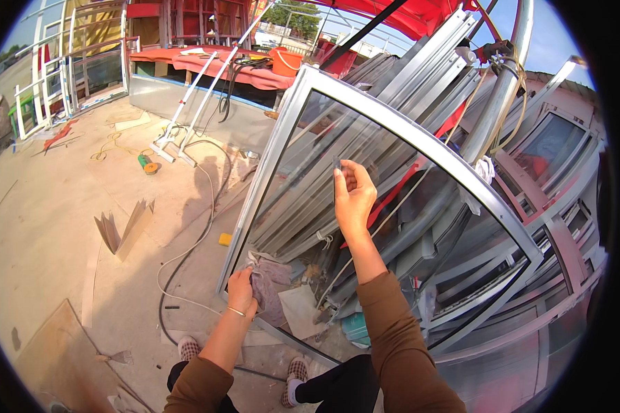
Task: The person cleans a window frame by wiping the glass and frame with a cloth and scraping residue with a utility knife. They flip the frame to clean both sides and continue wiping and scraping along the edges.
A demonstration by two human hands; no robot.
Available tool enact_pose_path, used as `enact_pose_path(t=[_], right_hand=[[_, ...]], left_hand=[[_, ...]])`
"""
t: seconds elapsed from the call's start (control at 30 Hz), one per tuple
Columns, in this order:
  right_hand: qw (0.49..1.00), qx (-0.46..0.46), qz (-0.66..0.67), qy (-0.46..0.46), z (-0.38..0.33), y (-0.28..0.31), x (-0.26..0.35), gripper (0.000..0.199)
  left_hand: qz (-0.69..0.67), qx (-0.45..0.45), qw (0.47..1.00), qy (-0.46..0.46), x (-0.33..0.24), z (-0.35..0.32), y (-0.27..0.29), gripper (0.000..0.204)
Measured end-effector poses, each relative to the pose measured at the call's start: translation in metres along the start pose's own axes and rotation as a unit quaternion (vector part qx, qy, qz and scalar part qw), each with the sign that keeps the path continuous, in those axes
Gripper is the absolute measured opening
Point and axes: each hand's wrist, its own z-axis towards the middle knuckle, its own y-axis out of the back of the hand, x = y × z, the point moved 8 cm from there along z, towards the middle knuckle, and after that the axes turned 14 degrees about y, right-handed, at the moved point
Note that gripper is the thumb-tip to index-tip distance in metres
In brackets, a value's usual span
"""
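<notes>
A large metal-framed glass pane, with a silver frame and one curved side, leans in front of me. My left hand is closed at its lower left corner, on a crumpled greyish-purple cloth; the fingers partly hide the grip. Over the middle of the glass, my right hand is raised. Its thumb and fingers pinch a small, thin dark piece, whose kind I cannot make out. Whether that piece touches the glass, I cannot tell.
Long metal profiles are stacked behind the glass. Cables run across the floor on the left, near a green angle grinder, a folded cardboard piece and a yellow block. An orange bucket stands on a red-covered bench.
</notes>
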Motion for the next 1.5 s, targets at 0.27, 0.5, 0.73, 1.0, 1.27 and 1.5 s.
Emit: enact_pose_path(t=[0.27,0.5,0.73,1.0,1.27,1.5], right_hand=[[0.968,-0.016,-0.165,0.191,0.11,-0.084,0.0,0.021],[0.953,-0.015,-0.213,0.213,0.124,-0.101,-0.008,0.02],[0.945,-0.006,-0.211,0.251,0.131,-0.106,-0.003,0.016],[0.955,0.053,-0.174,0.236,0.103,-0.112,-0.012,0.016],[0.961,0.111,-0.153,0.201,0.071,-0.111,-0.004,0.015],[0.953,0.027,-0.173,0.247,0.117,-0.099,-0.003,0.014]], left_hand=[[-0.023,0.022,0.999,-0.029,-0.019,-0.002,0.004,0.013],[-0.033,0.012,0.999,-0.03,-0.031,0.004,0.012,0.008],[-0.019,-0.001,0.999,-0.028,-0.034,0.006,0.014,0.008],[-0.017,0.003,0.999,-0.036,-0.036,0.013,0.022,0.009],[-0.011,0.003,0.999,-0.048,-0.046,0.007,0.019,0.01],[-0.005,0.007,0.999,-0.049,-0.044,0.015,0.019,0.01]])
